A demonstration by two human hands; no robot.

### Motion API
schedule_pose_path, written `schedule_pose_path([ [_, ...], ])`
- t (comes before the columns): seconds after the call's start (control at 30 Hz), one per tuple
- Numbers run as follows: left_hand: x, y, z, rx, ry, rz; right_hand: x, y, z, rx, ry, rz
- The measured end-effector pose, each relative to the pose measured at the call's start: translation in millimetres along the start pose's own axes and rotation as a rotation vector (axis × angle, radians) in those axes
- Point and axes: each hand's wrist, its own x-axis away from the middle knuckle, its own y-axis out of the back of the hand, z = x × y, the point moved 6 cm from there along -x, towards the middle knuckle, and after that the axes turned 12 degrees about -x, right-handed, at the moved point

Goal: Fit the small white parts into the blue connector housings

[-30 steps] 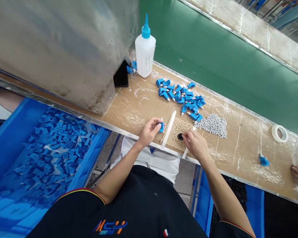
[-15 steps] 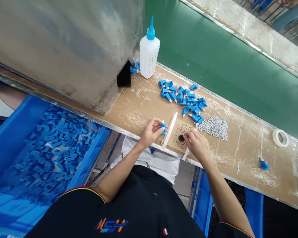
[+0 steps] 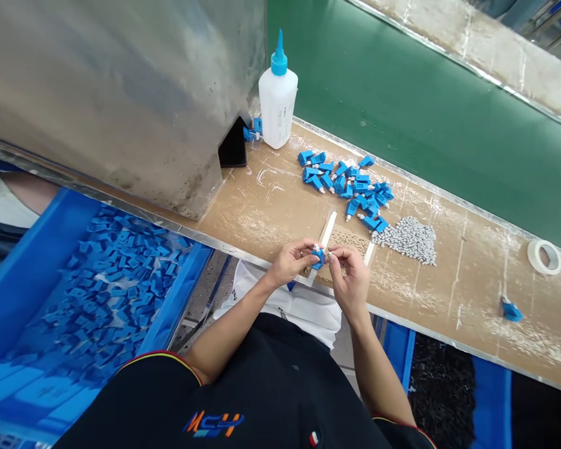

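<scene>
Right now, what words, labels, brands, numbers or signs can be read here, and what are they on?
"M_H", in orange and blue on the dark shirt; the stylised middle letter could be C or S.
Bottle: dark print down its side, too small and blurred to read.
Left blue bin: faint marks on its near end, unreadable.

So the left hand [image 3: 290, 262] has a small blue part [image 3: 317, 257] pinched in its fingers, and the right hand [image 3: 350, 277] is right up next to it. There's a heap of grey bits [image 3: 409, 240] beside a bunch of blue pieces [image 3: 341, 181] on the bench [image 3: 247, 212] (plus a white bottle [image 3: 278, 106] with a blue nozzle, standing upright). A tape roll [image 3: 544, 256] lies well apart from them.
</scene>
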Motion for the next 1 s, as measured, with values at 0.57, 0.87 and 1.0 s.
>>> schedule_pose_path([
  [0.57, 0, 1.1, -4, -0.043, -0.093, -0.034, 1, -12, -10, 0.018, -0.018, 0.006],
  [0.87, 2, 0.6, -3, -0.156, -0.110, 0.002, -3, -5, -7, 0.058, -0.056, 0.179],
  [1.0, 4, -0.9, -6, -0.216, -0.089, 0.022, 3, 0, -17, -0.025, -0.114, 0.176],
])
